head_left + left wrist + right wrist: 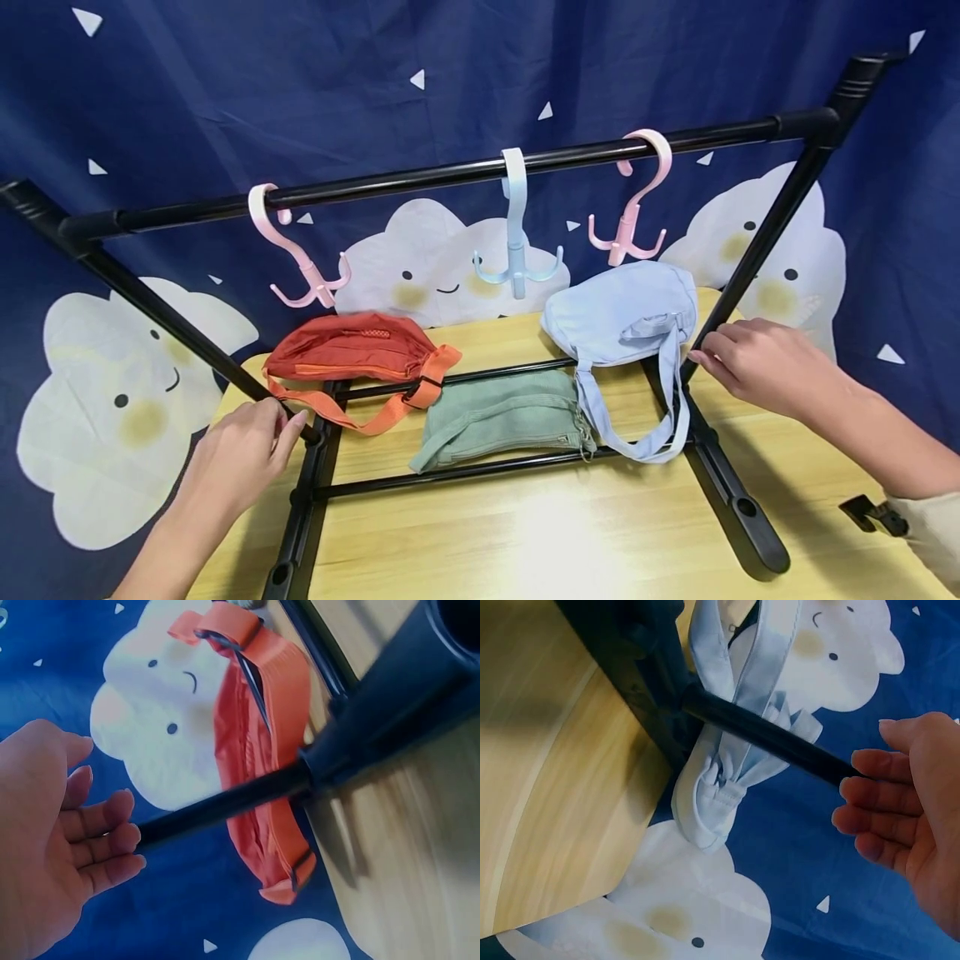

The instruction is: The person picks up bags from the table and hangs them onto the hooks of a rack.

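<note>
I see the left hand [242, 450] and right hand [768, 367], loosely curled and empty, and a bump to the rack [435, 175] could drop the blue hook [516, 217].

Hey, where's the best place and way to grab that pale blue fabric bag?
Likely by its flat pale blue strap, pinched from the front by the right hand once that lets go of the black tubular upright: the strap loops forward, while the rounded fabric bag lies farther back.
</note>
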Available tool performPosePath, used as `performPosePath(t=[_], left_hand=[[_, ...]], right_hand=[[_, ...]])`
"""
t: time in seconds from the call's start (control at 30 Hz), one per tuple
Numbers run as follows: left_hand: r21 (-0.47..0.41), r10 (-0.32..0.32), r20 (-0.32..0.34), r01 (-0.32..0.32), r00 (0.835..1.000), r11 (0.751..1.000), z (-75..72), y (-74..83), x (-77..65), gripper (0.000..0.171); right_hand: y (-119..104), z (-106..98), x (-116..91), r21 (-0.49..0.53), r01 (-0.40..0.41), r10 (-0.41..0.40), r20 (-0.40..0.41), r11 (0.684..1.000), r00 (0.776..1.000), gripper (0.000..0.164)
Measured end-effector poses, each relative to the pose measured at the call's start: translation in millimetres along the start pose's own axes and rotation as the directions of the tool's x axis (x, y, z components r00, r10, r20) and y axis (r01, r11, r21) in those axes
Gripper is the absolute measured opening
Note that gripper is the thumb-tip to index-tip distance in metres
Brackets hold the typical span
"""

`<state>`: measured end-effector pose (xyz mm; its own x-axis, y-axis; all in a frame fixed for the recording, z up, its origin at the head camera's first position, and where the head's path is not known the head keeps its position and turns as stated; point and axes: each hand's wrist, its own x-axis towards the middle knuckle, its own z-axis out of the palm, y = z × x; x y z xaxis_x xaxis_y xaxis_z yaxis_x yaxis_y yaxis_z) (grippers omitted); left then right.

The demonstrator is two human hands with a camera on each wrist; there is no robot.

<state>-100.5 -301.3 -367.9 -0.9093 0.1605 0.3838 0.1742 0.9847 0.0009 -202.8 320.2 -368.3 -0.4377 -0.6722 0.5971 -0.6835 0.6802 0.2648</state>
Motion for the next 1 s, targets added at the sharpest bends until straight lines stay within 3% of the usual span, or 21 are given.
performPosePath(t=[0.3, 0.57, 0.77, 1.0], left_hand=[[-0.009, 0.098, -0.059, -0.099, 0.993, 0.995, 2.8, 20.3, 11.2, 0.030], [-0.046, 0.189, -0.101, -0.194, 0.977, 0.980, 5.2, 37.3, 29.5, 0.018], [-0.074, 0.267, -0.110, -0.276, 0.957, 0.958, 7.1, 52.2, 42.0, 0.029], [-0.087, 0.324, -0.150, -0.339, 0.934, 0.937, 12.4, 67.0, 50.5, 0.041]], right_hand=[[-12.0, 0.0, 4.9, 0.073, 0.100, -0.100, -0.004, 0.992, 0.995, 0.060], [-18.4, -1.8, 4.3, 0.150, 0.104, -0.111, 0.039, 0.983, 0.993, 0.061], [-23.7, -0.1, -0.3, 0.200, 0.103, -0.114, 0.046, 0.974, 0.992, 0.061], [-29.0, -0.1, -4.4, 0.223, 0.094, -0.129, 0.150, 0.970, 0.980, 0.052]])
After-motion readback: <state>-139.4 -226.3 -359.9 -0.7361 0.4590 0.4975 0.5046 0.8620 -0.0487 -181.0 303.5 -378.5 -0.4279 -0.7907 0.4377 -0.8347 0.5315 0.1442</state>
